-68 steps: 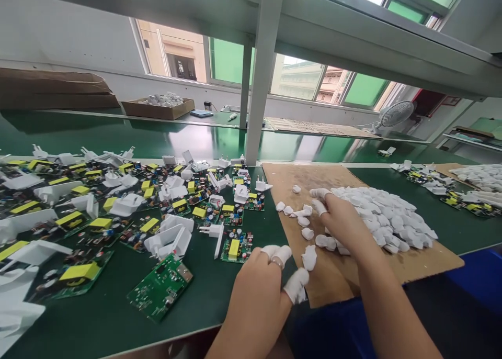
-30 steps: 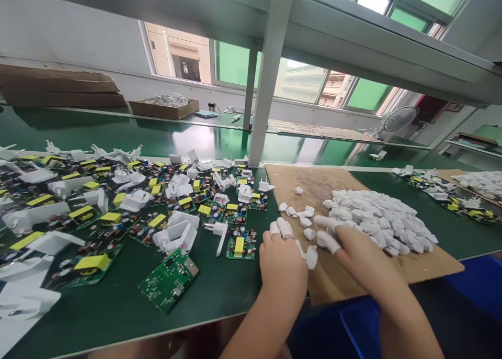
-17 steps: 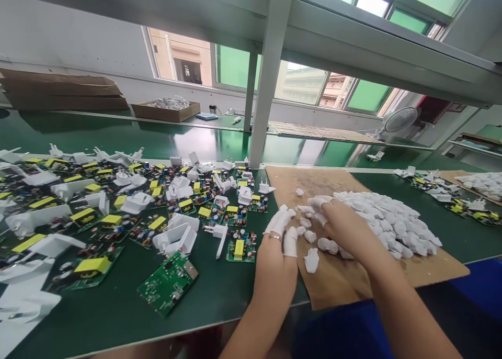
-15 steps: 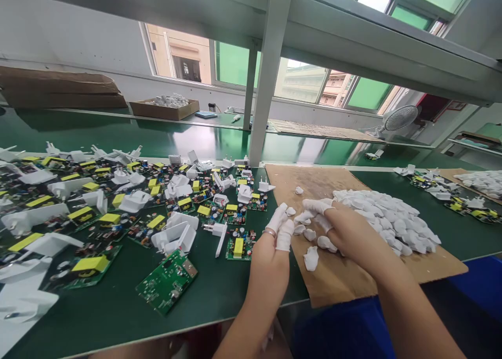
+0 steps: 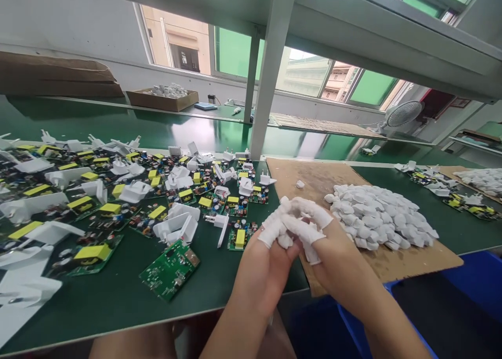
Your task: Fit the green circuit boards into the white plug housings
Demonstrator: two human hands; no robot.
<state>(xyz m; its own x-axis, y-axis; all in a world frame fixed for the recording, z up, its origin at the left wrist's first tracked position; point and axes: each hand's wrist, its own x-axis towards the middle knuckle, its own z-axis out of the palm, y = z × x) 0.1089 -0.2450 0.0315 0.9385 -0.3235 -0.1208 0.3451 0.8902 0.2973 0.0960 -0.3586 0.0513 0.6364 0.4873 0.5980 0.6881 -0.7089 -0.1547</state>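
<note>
My left hand (image 5: 266,259) and my right hand (image 5: 325,244) meet at the near left edge of a cardboard sheet (image 5: 396,272). White covers wrap several fingertips on both hands. The fingers of both are curled together around a few soft-looking white lumps (image 5: 285,240), which the fingers partly hide. To the right, on the cardboard, sits a heaped pile of similar white lumps (image 5: 384,217). One small white lump (image 5: 300,184) lies alone on the cardboard beyond my fingers.
Green circuit boards with yellow transformers (image 5: 240,237) and white plug housings (image 5: 178,224) crowd the green bench on the left. One board (image 5: 170,269) lies face down near the front edge. A white post (image 5: 270,71) rises behind; a blue bin (image 5: 463,291) stands below right.
My hands have come together, the right one moving left and nearer. The loose lumps at the cardboard's left are now largely gathered between my fingers. The view has shifted slightly.
</note>
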